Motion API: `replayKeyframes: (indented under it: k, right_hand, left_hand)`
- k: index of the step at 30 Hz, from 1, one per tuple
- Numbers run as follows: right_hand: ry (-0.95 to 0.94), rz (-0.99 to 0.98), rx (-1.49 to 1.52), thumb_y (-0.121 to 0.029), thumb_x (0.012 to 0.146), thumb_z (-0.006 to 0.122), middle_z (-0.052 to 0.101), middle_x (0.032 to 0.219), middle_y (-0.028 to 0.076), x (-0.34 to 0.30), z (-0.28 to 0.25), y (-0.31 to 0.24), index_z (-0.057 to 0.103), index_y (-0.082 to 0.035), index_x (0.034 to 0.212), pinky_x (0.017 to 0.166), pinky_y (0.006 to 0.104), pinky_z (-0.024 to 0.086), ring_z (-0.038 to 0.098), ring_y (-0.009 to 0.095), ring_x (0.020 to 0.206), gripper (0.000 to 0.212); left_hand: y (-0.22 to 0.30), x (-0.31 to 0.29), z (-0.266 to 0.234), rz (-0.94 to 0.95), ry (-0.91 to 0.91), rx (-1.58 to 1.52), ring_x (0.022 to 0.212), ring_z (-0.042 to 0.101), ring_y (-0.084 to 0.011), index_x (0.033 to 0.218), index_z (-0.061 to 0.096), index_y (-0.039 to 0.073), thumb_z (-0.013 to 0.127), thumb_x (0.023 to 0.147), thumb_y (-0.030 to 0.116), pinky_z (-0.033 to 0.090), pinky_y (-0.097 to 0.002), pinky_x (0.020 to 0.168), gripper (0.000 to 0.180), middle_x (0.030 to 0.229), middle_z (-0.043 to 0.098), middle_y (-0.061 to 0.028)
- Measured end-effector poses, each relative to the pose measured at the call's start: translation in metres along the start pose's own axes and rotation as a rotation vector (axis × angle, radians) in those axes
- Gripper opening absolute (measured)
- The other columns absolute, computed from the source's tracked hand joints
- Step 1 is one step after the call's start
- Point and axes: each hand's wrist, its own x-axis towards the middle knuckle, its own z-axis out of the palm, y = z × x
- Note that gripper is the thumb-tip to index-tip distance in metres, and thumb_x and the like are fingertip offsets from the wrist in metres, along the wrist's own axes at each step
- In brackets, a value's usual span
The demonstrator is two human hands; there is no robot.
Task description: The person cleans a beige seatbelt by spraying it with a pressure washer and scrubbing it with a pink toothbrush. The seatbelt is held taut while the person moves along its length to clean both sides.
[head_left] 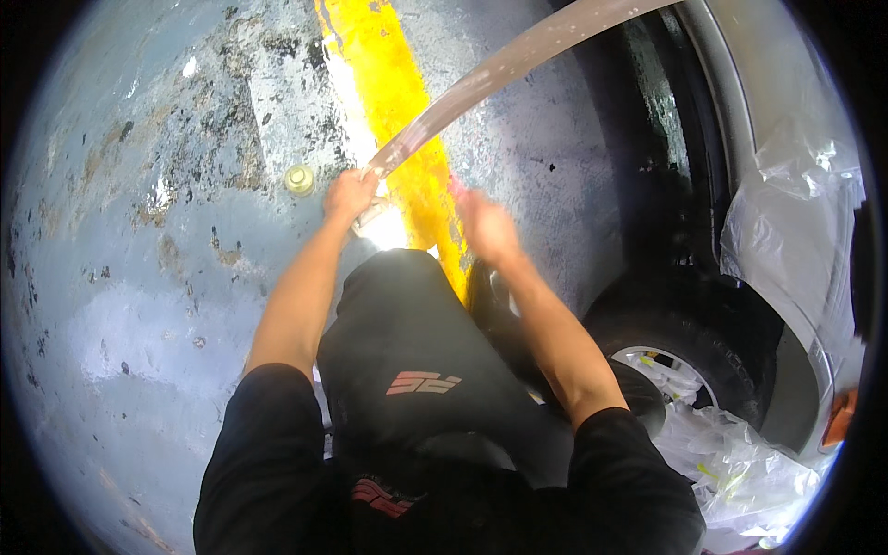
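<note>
My left hand (pixel 350 196) is closed on the near end of a long, curved, grey-brown strip (pixel 518 63). The strip rises in an arc towards the upper right, where it leaves the view. Beside my left fingers a whitish thing shows in bright glare, too washed out to name. To the right, my right hand (pixel 490 228) is closed and blurred by motion, apart from the strip. A pinkish smear (pixel 456 188) shows at its fingers; its kind cannot be made out. Left of my left hand, a small pale-yellow round container (pixel 299 180) sits on the floor.
A vehicle body (pixel 782 83) stands on the right, with clear plastic sheeting (pixel 786 217) over part of it. Its wheel (pixel 680 361) is at the lower right, near my right arm. A yellow stripe (pixel 375 60) crosses the worn grey floor (pixel 157 305).
</note>
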Motion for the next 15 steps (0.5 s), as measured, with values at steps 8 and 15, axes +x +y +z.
replayKeyframes:
  k: [8, 15]
  right_hand:
    - [0.014, -0.374, 0.326, -0.035, 0.098, 0.057, 0.054, 0.133, 0.024, 0.042, 0.014, -0.02, 0.069, -0.002, 0.107, 0.095, 0.0393, 0.047, 0.058, 0.033, 0.115, 0.036]
    - [-0.035, -0.011, 0.652, -0.034, 0.099, 0.058, 0.067, 0.078, 0.003, 0.07, 0.017, -0.054, 0.072, -0.001, 0.099, 0.068, 0.0287, 0.049, 0.057, 0.012, 0.068, 0.036]
  left_hand:
    - [-0.021, -0.006, 0.004, 0.162, -0.096, -0.315, 0.069, 0.067, -0.0225, 0.097, 0.072, 0.005, 0.061, 0.091, 0.047, 0.051, -0.0376, 0.067, 0.044, 0.078, 0.072, -0.0082]
    - [-0.027, -0.062, -0.013, 0.297, -0.312, -0.345, 0.076, 0.065, -0.0199, 0.096, 0.071, 0.001, 0.074, 0.083, 0.043, 0.051, -0.0361, 0.07, 0.045, 0.083, 0.07, -0.0102]
